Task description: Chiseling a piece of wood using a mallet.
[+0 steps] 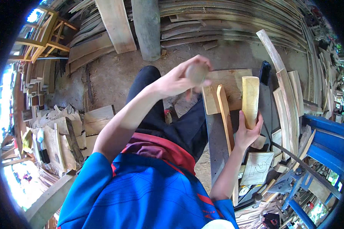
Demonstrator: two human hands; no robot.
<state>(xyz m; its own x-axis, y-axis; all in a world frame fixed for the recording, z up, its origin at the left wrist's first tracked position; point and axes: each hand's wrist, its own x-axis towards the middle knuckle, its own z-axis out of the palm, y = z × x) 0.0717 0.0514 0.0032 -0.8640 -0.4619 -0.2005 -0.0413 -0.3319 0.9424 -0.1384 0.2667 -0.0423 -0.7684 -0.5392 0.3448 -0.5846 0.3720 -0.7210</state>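
Note:
My left hand (pixel 179 78) is raised over the gap between my knees, blurred by motion. Its fingers curl round a round-ended, grey-brown wooden piece (pixel 197 73); the rest of that piece is hidden. My right hand (pixel 247 131) grips the near end of a pale rectangular wood block (pixel 250 97), thumb on one side and fingers on the other. The block's far end reaches over a flat light board (pixel 233 78) on a dark bench (pixel 215 141). Between block and bench edge lies a narrow wood strip (pixel 224 114) with a pointed tip.
A small wood offcut (pixel 259 142) and a white sheet with a drawn outline (pixel 257 168) lie beside my right wrist. Right of the bench are long slabs (pixel 283 84), a dark bar (pixel 305 166) and blue metalwork (pixel 325 133). Stacked planks (pixel 233 23) line the far side.

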